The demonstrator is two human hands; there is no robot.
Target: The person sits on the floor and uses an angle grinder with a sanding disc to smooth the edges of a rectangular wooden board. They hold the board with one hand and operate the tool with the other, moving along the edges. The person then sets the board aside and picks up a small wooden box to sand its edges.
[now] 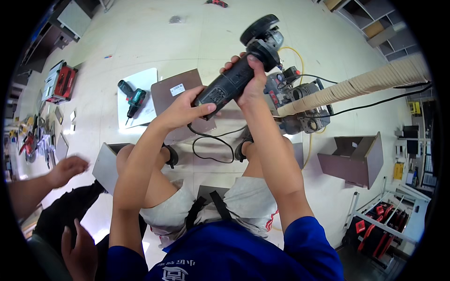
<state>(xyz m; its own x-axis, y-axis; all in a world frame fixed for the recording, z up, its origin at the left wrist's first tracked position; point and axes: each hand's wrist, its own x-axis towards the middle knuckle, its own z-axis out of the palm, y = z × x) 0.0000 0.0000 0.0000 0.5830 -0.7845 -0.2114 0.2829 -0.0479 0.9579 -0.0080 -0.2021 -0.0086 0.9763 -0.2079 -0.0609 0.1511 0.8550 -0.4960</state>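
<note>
Held up in front of me is a black angle grinder (228, 84), tilted with its round disc end up and to the right. My left hand (188, 108) grips the rear end of its body, thumb lying along the near side. Closer to the grinder's head, my right hand (253, 82) wraps round the body, its thumb on top. A black power cord (206, 136) hangs from the rear end and loops down to the floor between my feet.
A green cordless drill (136, 103) lies on a white board (149, 78) beside a brown panel (187, 79). An air compressor (300, 100) and wrapped pole (361, 84) stand right. A brown box (354, 159) sits farther right. At left, another person's hands (70, 169) show.
</note>
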